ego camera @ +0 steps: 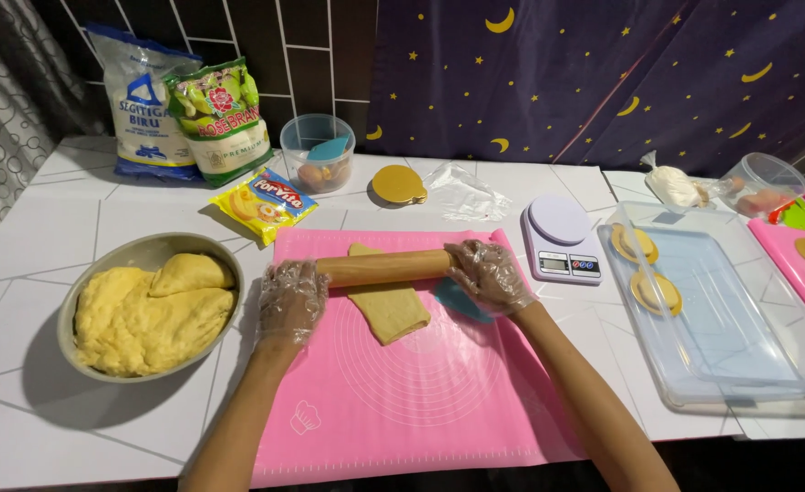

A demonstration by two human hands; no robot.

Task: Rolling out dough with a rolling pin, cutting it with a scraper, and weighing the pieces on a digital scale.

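Left hand (pixel 289 302) and right hand (pixel 489 275) (both gloved) clamp the rolling pin (pixel 384 268) ends; dough strip (pixel 388 308) between them looks only partly flattened.

We see bright, even light from overhead, colours vivid. The bowl (pixel 152 305) casts a soft shadow down and left onto the table (pixel 38 273); the tray (pixel 721 319) throws a thin dark one along its near edge. Mild glare on the plastic bags (pixel 184 114) and tray lid. Focus sharp at centre. Wide-angle bending curves the table edges; far right corner slightly blurred
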